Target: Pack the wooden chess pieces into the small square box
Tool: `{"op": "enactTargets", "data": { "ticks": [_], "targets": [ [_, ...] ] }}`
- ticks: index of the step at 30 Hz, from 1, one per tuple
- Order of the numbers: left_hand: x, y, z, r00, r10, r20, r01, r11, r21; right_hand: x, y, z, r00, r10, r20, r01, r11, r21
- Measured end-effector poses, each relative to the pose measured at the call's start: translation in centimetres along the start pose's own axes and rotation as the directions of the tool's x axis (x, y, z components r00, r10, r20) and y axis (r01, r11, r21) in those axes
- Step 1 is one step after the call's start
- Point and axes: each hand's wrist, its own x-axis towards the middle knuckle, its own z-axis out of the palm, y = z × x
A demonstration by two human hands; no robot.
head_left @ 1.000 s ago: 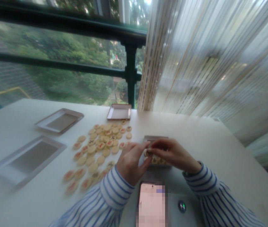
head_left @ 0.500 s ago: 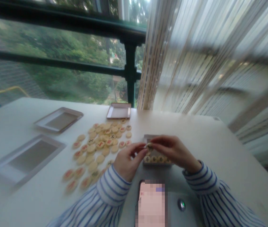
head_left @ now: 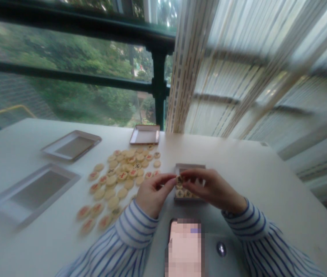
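Observation:
My left hand point(head_left: 151, 191) and my right hand point(head_left: 212, 188) meet over a small open box point(head_left: 190, 168) on the white table point(head_left: 255, 184). Both pinch one round wooden game piece point(head_left: 180, 179) with a dark mark, held just above the box. A row of similar pieces point(head_left: 184, 192) lies inside the box at its near side. To the left, a loose pile of several cream discs point(head_left: 123, 175) with red or black marks is spread on the table.
Two shallow trays, one point(head_left: 34, 192) near left and one point(head_left: 72, 145) behind it, lie on the table. A small lid or box point(head_left: 146, 135) sits at the far edge by the window. A phone point(head_left: 185, 246) rests close to me, beside a grey device point(head_left: 221, 249).
Both hands have lifted slightly away from me over the box, still pinching the one piece. The row of pieces in the box is now uncovered.

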Motion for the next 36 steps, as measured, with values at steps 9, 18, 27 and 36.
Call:
{"op": "enactTargets", "data": {
  "ticks": [9,18,27,36],
  "targets": [
    [0.0,-0.3,0.0,1.0,-0.004,0.013,0.004,1.0,0.03,0.0,-0.2,0.0,0.996,-0.093,-0.005,0.088,0.961,-0.263],
    [0.0,-0.3,0.0,0.999,0.0,0.033,-0.003,0.996,0.089,0.0,-0.4,0.2,0.994,-0.11,-0.009,0.101,0.937,-0.335],
    [-0.1,-0.2,0.1,0.999,0.035,0.008,-0.036,0.987,0.156,0.1,0.1,-0.1,0.995,-0.099,0.001,0.094,0.942,-0.322],
    [-0.2,-0.5,0.0,0.993,0.114,0.011,-0.11,0.918,0.382,0.3,1.6,-0.8,0.998,-0.005,0.064,0.032,0.905,-0.423]
  ]
}}
